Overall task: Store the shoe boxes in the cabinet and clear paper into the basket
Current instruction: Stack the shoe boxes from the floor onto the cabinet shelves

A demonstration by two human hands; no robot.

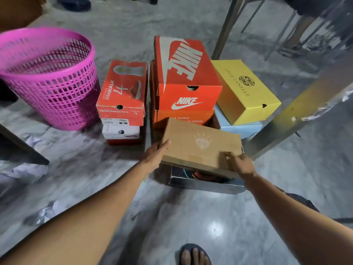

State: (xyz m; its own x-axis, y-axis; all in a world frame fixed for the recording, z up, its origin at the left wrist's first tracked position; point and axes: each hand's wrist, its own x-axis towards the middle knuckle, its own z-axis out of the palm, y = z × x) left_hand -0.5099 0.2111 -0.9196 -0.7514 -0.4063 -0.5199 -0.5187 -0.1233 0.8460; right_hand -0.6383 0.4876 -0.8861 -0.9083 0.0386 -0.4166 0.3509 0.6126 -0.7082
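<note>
A plain brown cardboard shoe box (pixel 200 145) with a faint diamond logo rests tilted over a dark box (pixel 206 183) on the floor. My left hand (pixel 155 153) grips its left end and my right hand (pixel 241 164) grips its near right corner. Behind it stands an orange Nike box (pixel 183 73) on an orange safety-shoe box (pixel 183 119). To the left, a red GoWalk box (pixel 123 88) tops a small stack. On the right, a yellow box (pixel 246 90) lies on a light blue box (pixel 240 129). A pink basket (pixel 51 77) stands at far left. Crumpled paper (pixel 32 172) lies on the floor.
More crumpled paper (pixel 49 211) lies near my left forearm. A metal frame leg (pixel 286 115) slants down at the right of the boxes, with thinner legs behind. A dark wooden edge (pixel 21 148) juts in at left. My sandalled foot (pixel 194 255) is at the bottom.
</note>
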